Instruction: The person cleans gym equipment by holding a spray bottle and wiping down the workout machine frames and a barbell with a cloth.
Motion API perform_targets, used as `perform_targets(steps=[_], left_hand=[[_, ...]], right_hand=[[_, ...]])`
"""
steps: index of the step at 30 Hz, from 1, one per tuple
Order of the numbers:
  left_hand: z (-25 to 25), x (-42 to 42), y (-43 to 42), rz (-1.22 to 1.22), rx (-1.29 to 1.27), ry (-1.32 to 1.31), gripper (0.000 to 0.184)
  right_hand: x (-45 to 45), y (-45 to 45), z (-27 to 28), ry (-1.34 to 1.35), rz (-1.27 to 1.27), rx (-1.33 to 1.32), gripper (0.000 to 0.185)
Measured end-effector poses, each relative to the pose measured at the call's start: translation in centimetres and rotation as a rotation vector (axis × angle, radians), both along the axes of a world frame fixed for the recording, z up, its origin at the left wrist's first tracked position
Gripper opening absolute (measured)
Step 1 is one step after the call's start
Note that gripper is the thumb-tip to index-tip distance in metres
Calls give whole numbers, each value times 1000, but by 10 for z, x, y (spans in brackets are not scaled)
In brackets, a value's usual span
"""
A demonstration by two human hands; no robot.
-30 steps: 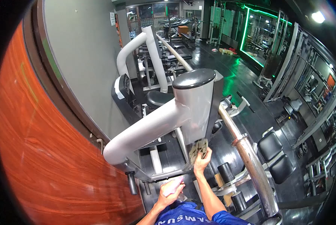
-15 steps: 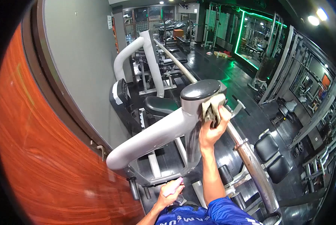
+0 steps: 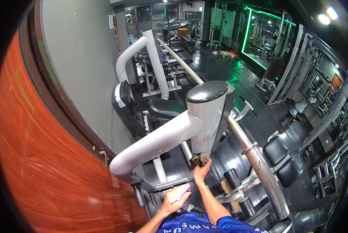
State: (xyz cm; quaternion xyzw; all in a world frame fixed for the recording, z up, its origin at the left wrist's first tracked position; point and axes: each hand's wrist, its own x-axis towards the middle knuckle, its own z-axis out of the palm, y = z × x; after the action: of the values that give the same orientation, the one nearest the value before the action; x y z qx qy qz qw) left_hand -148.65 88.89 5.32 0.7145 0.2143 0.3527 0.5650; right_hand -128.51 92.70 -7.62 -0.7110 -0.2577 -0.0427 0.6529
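My right hand [image 3: 202, 172] is closed on a crumpled, greyish cloth [image 3: 198, 159]. It presses the cloth to the lower part of the grey upright post [image 3: 209, 126] of a gym machine. A glossy black oval cap [image 3: 207, 92] tops this post, and a thick curved grey tube [image 3: 154, 141] runs from it to the lower left. Close to my body, my left hand [image 3: 169, 202] grips a pink-topped spray bottle [image 3: 180, 193]; its lower part is mostly hidden by the hand.
A long metal bar [image 3: 263, 174] slants past the machine's right side. At the left stand a wood-grain door [image 3: 65, 167] and a grey wall [image 3: 84, 70]. A black padded seat [image 3: 277, 151] is at the right, with more gym machines behind.
My right hand has moved the cloth down the post, from beside the black cap to the lower part. My left hand stays about where it was.
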Motion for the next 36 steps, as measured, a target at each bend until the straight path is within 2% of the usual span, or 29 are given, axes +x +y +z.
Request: perform_targets(steps=[2, 5, 8, 9, 10, 12, 15, 19, 23, 25, 29, 33, 34, 36], left_hand=[[9, 1, 1, 45, 153, -26, 13], [23, -4, -1, 43, 131, -22, 13], [47, -6, 0, -73, 227, -22, 20], [54, -5, 0, -124, 271, -25, 24], [59, -2, 4, -172, 372, -32, 22], [68, 5, 6, -226, 393, -46, 21], [67, 14, 2, -222, 425, -30, 20], [55, 17, -13, -210, 289, -56, 18], [40, 13, -45, -141, 15, 17, 20], [31, 14, -57, -140, 16, 19, 23], [16, 20, -77, -127, 37, 6, 23], [14, 26, -84, -182, 163, 58, 20], [7, 28, -86, -178, 123, 1, 18], [1, 31, -88, -155, 92, -11, 17]], right_hand=[[2, -10, -11, 111, 44, -54, 42], [8, -9, 19, 37, 26, 128, 40], [25, 0, 109, -263, 73, 339, 38], [29, 1, 198, -489, -12, 330, 47], [31, 2, 230, -529, -46, 328, 48], [42, 9, 282, -616, -30, 466, 45], [60, 27, 319, -616, 22, 387, 42], [55, 31, 283, -609, -60, 384, 36], [41, 22, 177, -413, -23, 317, 35], [37, 9, 120, -274, -2, 225, 43], [45, -10, 38, -1, 64, 133, 41], [50, -37, 29, 189, 160, -40, 33], [49, -41, 41, 198, 137, -57, 29], [47, -47, 75, 186, 249, 48, 30]])
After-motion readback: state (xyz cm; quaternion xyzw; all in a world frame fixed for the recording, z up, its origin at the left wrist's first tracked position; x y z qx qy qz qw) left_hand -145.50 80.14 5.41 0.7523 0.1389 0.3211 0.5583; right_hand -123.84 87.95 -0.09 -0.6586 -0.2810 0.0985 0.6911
